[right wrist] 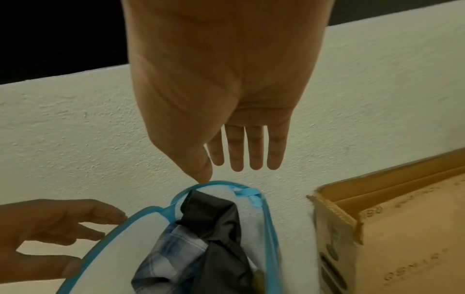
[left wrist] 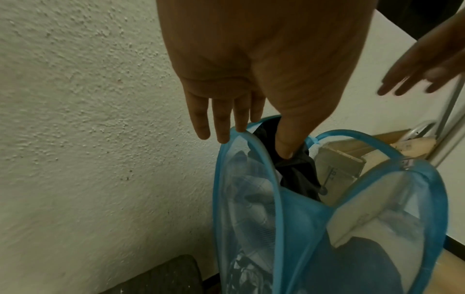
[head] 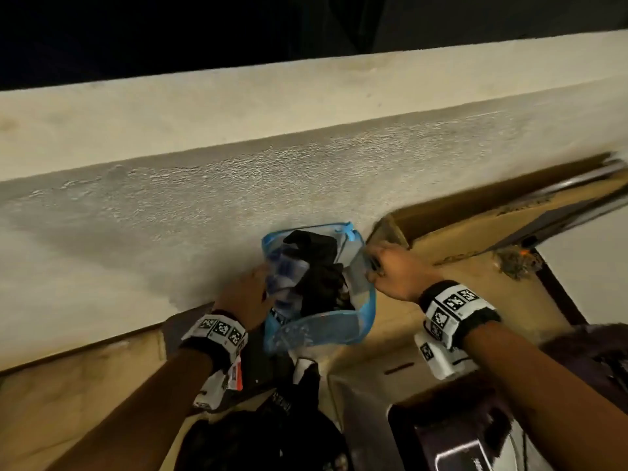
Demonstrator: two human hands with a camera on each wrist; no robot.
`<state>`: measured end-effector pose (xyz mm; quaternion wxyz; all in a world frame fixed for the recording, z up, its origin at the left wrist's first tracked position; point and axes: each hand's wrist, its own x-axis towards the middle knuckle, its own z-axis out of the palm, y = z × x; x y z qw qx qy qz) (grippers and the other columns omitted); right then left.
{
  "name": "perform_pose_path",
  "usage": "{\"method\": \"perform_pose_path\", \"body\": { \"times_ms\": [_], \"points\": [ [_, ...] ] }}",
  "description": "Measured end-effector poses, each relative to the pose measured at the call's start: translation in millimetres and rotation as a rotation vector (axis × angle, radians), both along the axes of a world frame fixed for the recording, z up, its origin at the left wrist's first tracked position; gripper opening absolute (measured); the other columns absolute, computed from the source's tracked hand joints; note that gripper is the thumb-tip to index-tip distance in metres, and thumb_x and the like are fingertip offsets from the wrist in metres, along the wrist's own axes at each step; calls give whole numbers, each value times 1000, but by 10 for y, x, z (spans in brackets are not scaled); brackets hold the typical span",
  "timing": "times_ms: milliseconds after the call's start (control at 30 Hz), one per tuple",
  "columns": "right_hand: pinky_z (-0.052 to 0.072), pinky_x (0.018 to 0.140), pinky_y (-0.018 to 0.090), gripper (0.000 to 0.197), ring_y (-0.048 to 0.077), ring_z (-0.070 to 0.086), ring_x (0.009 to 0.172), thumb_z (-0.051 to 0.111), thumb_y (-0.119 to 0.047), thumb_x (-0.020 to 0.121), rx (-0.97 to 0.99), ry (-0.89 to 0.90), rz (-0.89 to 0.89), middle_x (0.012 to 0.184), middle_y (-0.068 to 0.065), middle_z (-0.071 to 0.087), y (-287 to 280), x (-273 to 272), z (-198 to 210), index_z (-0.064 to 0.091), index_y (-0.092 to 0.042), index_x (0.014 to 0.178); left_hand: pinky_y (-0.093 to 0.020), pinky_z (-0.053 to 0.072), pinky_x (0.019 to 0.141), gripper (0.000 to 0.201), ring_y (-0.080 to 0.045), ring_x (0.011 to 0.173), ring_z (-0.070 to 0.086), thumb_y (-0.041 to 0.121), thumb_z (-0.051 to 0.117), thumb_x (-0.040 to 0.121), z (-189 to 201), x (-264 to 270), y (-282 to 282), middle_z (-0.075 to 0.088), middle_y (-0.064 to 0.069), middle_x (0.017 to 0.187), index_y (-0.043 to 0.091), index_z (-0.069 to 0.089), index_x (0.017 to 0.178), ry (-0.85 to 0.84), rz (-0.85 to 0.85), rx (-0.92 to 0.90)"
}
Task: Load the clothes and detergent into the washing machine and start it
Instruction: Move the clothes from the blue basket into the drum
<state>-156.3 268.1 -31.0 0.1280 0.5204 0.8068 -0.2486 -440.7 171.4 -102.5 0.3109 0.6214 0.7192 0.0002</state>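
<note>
A blue mesh laundry hamper (head: 339, 316) stands against the wall. It holds a black garment (head: 319, 266) and a blue plaid shirt (head: 285, 277). My left hand (head: 248, 294) is at the hamper's left side. In the left wrist view its straight fingers (left wrist: 224, 137) touch the rim (left wrist: 266, 159) from outside, and the thumb lies over the black garment (left wrist: 299, 175). My right hand (head: 390, 266) is at the right rim. In the right wrist view that hand (right wrist: 221, 173) has straight fingers, with only the thumb tip touching the rim (right wrist: 264, 201). No washing machine or detergent is recognisable.
A rough white wall (head: 238, 198) with a ledge runs behind the hamper. An open cardboard box (head: 475, 232) sits right of it, against the wall. Dark bags or clothes (head: 265, 436) and a dark purple object (head: 458, 436) lie below my arms. A metal frame (left wrist: 447, 119) stands beyond the box.
</note>
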Motion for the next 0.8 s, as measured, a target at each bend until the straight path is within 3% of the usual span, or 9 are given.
{"method": "perform_pose_path", "body": {
  "times_ms": [67,167,300,500,600,700,800],
  "points": [
    [46,105,45,53,31,50,130,56,-29,95,-39,19,37,142,11,51,154,-245,-182,46,-19,145,-42,47,98,64,-29,122,56,33,63,90,-63,-34,28,53,-6,141,26,34,146,-47,14,0],
    [40,112,45,57,34,44,137,59,-32,95,-94,-28,132,150,13,43,367,-632,-531,45,-15,147,-43,51,96,68,-27,119,58,40,67,85,-172,-132,66,55,-2,139,29,35,144,-71,-2,4],
    [32,117,51,65,44,36,142,64,-34,91,-103,-119,233,163,15,18,523,-1019,-890,42,-21,150,-38,46,97,72,-25,124,54,50,68,84,-232,-221,105,49,1,145,25,39,144,-8,-73,58],
    [33,119,46,72,48,35,139,67,-43,87,-250,-241,125,158,17,11,634,-1149,-1303,38,-31,151,-34,46,95,73,-20,125,53,52,71,80,-250,-278,215,47,6,146,26,42,143,19,-172,114],
    [31,120,43,60,45,31,143,68,-44,87,-301,-262,109,162,16,7,648,-1096,-1434,50,-37,144,-34,48,92,73,-18,121,55,50,75,76,-294,-272,242,51,9,142,28,46,139,-4,-163,140],
    [34,117,40,54,38,36,142,64,-48,89,-312,-297,135,159,13,26,647,-1045,-1536,58,-28,139,-37,51,91,72,-18,122,54,49,77,75,-332,-231,239,50,9,141,30,47,138,-45,-132,145],
    [48,97,39,50,40,56,119,57,-47,90,-300,-268,116,135,19,55,631,-1032,-1550,64,-12,126,-39,52,90,71,-18,123,54,50,77,76,-360,-205,232,48,10,141,32,46,137,-60,-99,146]
  ]
}}
